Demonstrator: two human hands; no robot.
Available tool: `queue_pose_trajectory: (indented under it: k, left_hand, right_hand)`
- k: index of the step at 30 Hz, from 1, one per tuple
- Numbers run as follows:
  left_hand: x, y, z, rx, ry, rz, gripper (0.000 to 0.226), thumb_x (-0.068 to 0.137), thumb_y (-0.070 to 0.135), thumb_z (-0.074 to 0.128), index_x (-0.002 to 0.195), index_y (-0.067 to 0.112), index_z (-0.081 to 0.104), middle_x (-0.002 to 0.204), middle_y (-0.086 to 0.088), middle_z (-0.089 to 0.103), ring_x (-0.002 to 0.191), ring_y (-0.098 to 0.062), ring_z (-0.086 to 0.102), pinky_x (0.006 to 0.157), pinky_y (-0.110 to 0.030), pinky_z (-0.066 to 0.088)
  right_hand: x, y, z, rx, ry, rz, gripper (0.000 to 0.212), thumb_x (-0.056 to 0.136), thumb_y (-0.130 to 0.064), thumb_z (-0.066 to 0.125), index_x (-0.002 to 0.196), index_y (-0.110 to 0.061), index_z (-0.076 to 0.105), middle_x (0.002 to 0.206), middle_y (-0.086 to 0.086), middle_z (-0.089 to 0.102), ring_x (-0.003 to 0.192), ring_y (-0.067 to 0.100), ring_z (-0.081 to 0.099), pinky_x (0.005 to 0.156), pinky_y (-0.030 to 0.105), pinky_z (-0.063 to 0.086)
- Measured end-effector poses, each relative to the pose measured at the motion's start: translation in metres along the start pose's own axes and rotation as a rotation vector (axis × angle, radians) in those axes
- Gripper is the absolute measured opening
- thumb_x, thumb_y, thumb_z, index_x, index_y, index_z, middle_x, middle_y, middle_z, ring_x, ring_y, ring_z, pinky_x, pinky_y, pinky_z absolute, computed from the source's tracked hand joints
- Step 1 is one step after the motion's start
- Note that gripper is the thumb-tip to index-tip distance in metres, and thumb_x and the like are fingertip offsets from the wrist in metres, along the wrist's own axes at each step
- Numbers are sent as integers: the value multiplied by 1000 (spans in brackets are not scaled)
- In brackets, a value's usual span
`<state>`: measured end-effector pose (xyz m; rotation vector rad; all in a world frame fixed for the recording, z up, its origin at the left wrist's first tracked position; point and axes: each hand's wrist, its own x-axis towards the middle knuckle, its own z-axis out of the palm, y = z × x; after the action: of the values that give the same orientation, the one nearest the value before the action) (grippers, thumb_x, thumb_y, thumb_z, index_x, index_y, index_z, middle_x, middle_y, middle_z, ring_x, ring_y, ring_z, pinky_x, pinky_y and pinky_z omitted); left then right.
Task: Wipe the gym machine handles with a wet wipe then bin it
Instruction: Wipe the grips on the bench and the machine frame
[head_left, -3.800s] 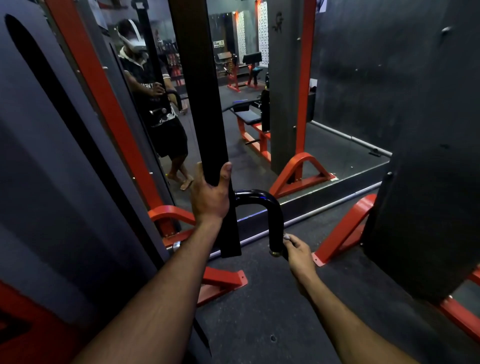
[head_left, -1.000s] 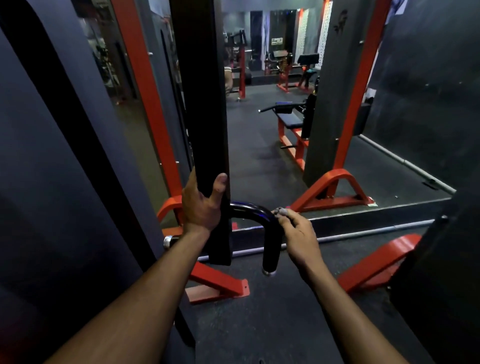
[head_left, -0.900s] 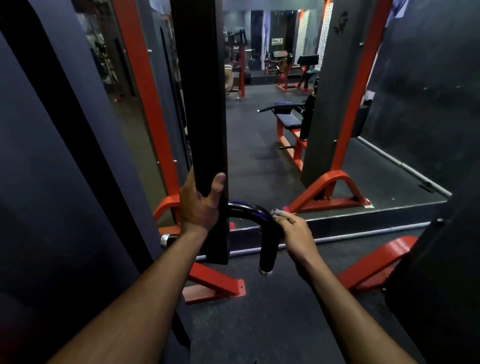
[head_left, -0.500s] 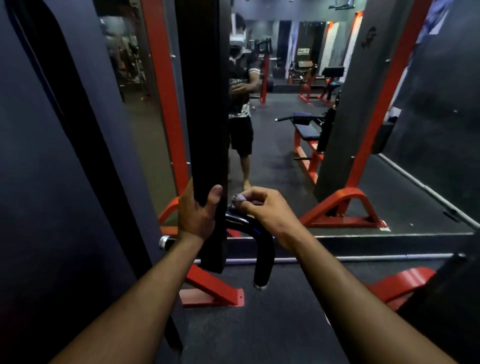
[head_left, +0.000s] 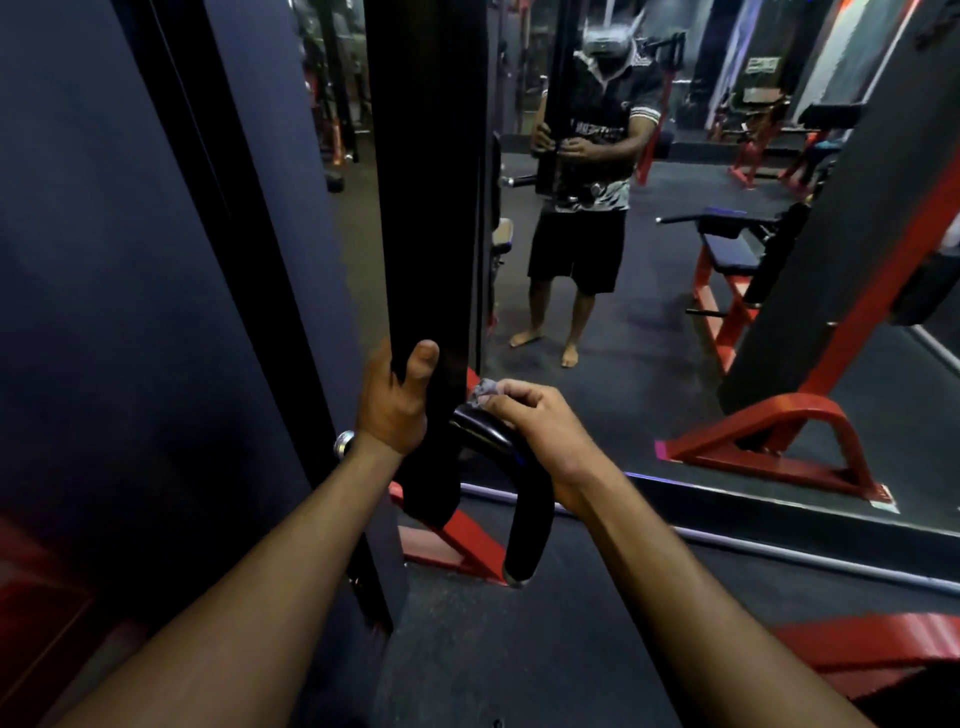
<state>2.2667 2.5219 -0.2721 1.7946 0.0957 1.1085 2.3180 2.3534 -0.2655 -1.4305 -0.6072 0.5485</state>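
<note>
**Wipe on the handle's top bend**

We see the left hand (head_left: 390, 404) wrapped round the black upright pad (head_left: 426, 208), thumb up the near face, fingers curled behind its left edge. Grip looks firm; the fingertips themselves are hidden behind the pad.

Our right hand (head_left: 535, 423) sits on the curved black handle (head_left: 524, 514), at the top of its bend, just right of the pad. Fingers are bunched together and curled, pinching a small crumpled wipe (head_left: 484, 391) between thumb and fingertips. The wipe is greyish, wadded, poking out at the fingertips; it lies against or just above the handle's upper surface near where the handle meets the pad. We cannot tell whether it is pressed flat on the metal.

The handle arcs out from behind the pad, over to the right, then drops down to a free end near the floor (head_left: 519, 649). Glossy highlights show on the bend.

A chrome bar end (head_left: 344, 445) shows just left of the left wrist.

Beyond is a mirror (head_left: 649, 364): it reflects a person in dark shirt and shorts, barefoot, both hands raised at the pad. Red frame (head_left: 769, 447) at the mirror's foot, right. A bench (head_left: 732, 254) is reflected further back.
</note>
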Motion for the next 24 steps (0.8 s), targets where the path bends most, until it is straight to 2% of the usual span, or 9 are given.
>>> queue_pose_trajectory:
  k: [2, 4, 7, 9, 12, 15, 17, 21, 24]
  left_hand:
    - [-2, 0, -4, 7, -29, -10, 57, 90, 81, 40, 70, 28, 39, 65, 8, 41, 61, -14, 40, 60, -37, 31]
    - [-5, 3, -10, -13, -51, -22, 59, 89, 82, 41, 69, 27, 39, 62, 10, 43, 60, -8, 41, 59, -34, 32]
    - [-8, 9, -20, 2, -58, -16, 62, 89, 83, 40, 67, 25, 40, 61, 10, 44, 59, -2, 41, 59, -28, 33]
    - [-11, 14, -23, 4, -72, -22, 64, 88, 84, 39, 68, 24, 40, 61, 11, 45, 59, 0, 42, 59, -24, 34]
    - [-12, 23, -22, -1, -74, -46, 64, 85, 86, 38, 66, 25, 35, 58, 16, 45, 55, 3, 40, 57, -14, 31]
    - [-14, 25, -21, 12, -60, -69, 70, 82, 90, 38, 66, 22, 37, 62, 12, 40, 56, 1, 39, 56, -18, 31]
    - [-13, 25, -20, -2, -62, -71, 69, 82, 89, 40, 66, 22, 37, 60, 13, 40, 55, 1, 38, 56, -18, 31]
    - [-12, 23, -16, -53, -54, -110, 60, 81, 88, 44, 64, 30, 39, 56, 20, 44, 54, 4, 37, 55, -17, 30]
    - [-11, 22, -16, -43, -39, -102, 66, 82, 88, 43, 65, 24, 38, 56, 19, 46, 55, 3, 39, 56, -18, 32]
  right_hand:
    - [-4, 4, 4, -28, 21, -62, 16, 95, -9, 63, 79, -10, 66, 78, -3, 67, 77, 9, 62, 74, 24, 47]
    - [-7, 7, 5, 9, -5, -67, 13, 95, -7, 61, 83, -2, 62, 74, -5, 65, 71, 5, 59, 68, 20, 46]
    - [-19, 17, 1, 128, -76, -9, 15, 94, -7, 60, 87, 6, 56, 68, -4, 58, 60, 7, 51, 63, 26, 43]
    - [-36, 29, -8, 255, -100, 9, 13, 88, -8, 61, 84, 2, 53, 76, 3, 60, 66, 16, 55, 68, 33, 49]
    - [-55, 42, -24, 366, -65, -9, 11, 84, -5, 59, 76, -11, 55, 93, 14, 63, 81, 19, 63, 72, 28, 54]
    - [-58, 38, -23, 350, -69, -1, 18, 88, -5, 62, 76, -17, 59, 94, 10, 65, 82, 16, 65, 73, 26, 54]
    - [-48, 27, -11, 295, -37, 40, 17, 93, -3, 62, 79, -13, 59, 86, 4, 67, 68, 10, 64, 61, 24, 55]
    - [-22, -10, 13, 156, -15, 205, 11, 97, -5, 61, 87, 0, 65, 69, 14, 66, 51, 22, 64, 44, 32, 55]
    - [-7, -22, 15, 52, -43, 227, 8, 96, -5, 63, 93, 1, 68, 77, 8, 71, 57, 22, 68, 48, 36, 58]
